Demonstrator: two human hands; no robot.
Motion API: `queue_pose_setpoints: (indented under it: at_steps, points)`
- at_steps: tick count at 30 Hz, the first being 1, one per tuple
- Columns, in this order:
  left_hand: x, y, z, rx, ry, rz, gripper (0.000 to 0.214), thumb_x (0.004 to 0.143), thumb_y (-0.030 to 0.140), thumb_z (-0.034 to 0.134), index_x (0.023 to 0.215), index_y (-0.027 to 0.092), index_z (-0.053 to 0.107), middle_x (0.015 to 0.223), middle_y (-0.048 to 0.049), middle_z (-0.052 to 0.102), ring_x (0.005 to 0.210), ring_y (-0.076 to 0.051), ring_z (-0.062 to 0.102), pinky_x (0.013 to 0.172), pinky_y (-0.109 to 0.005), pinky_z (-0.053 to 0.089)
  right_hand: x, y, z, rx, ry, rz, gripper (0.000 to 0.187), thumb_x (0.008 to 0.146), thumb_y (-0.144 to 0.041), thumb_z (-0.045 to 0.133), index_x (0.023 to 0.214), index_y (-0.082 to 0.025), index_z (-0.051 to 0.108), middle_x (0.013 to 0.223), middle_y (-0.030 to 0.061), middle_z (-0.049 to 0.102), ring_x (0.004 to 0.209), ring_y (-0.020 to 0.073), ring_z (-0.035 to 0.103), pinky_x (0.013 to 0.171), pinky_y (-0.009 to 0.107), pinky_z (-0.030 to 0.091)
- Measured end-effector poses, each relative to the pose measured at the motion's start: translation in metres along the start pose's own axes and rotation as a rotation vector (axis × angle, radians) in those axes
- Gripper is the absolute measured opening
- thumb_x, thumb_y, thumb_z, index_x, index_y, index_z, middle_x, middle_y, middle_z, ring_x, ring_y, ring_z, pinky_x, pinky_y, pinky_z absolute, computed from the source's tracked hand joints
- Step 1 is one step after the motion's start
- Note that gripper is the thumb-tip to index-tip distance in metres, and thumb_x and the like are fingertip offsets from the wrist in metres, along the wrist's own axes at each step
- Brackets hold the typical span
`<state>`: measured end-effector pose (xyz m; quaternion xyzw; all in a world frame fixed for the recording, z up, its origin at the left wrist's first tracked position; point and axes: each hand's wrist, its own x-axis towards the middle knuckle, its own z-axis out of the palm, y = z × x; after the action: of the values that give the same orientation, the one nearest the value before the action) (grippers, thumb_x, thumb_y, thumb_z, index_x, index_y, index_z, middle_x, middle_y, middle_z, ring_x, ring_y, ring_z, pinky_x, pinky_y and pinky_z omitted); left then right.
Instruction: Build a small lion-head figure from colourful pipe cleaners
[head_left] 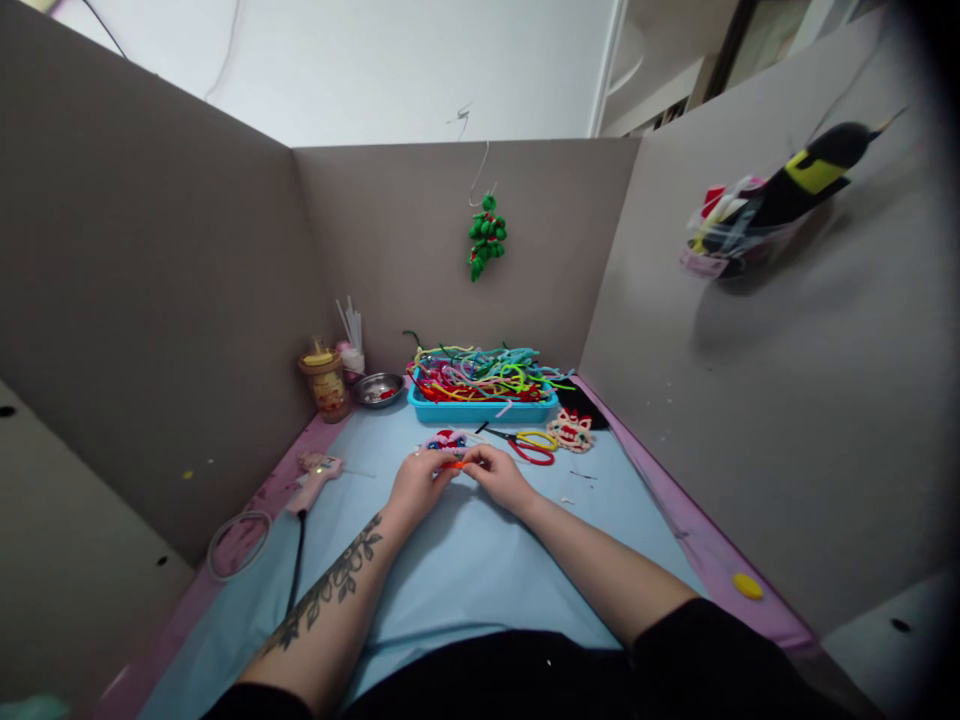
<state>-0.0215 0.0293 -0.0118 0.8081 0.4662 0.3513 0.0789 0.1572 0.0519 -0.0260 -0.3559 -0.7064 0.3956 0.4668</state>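
My left hand and my right hand meet over the light blue table cover, fingers pinched together on a short orange pipe cleaner. Just beyond the fingertips lies a small red, blue and pink pipe-cleaner figure. Red-and-yellow scissors lie to the right of it, and a red-and-cream pipe-cleaner figure lies further right. The left forearm bears a leaf tattoo.
A turquoise tray heaped with coloured pipe cleaners stands at the back. At the back left are a jar, a metal bowl and a pink glue gun with its cable. Grey partition walls enclose the desk; a green ornament hangs on the far one.
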Motion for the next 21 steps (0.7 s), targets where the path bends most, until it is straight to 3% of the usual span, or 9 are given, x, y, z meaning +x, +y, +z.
queue_pose_setpoints:
  at_steps: [3,8,21]
  points:
    - [-0.0007,-0.0042,0.0005,-0.035,0.050,-0.010,0.022,0.081,0.024,0.061,0.103,0.021,0.067,0.099,-0.0053,0.071,0.091,-0.019,0.063,0.083,-0.029,0.046,0.0013,0.0009,-0.0009,0.078,0.004,0.049,0.013,0.073,-0.030,0.063,0.073,-0.017,0.061,0.063,-0.0022,0.057,0.060,0.0124,0.052,0.061,0.025,0.042]
    - [-0.0007,-0.0080,0.0024,-0.043,0.011,-0.017,0.010,0.081,0.022,0.061,0.085,0.019,0.070,0.085,-0.0039,0.072,0.081,-0.017,0.064,0.079,-0.027,0.048,0.0014,0.0036,0.0009,0.281,-0.047,0.107,0.022,0.067,-0.035,0.070,0.076,-0.017,0.060,0.058,-0.0033,0.057,0.055,0.0123,0.053,0.059,0.026,0.043]
    - [-0.0005,-0.0025,0.0030,0.007,-0.041,-0.039,0.012,0.083,0.023,0.059,0.084,0.021,0.071,0.087,-0.0038,0.072,0.080,-0.017,0.063,0.078,-0.028,0.048,0.0002,-0.0001,0.0053,0.283,-0.068,0.108,0.019,0.066,-0.035,0.070,0.068,-0.017,0.062,0.058,-0.0016,0.060,0.054,0.0125,0.053,0.058,0.026,0.043]
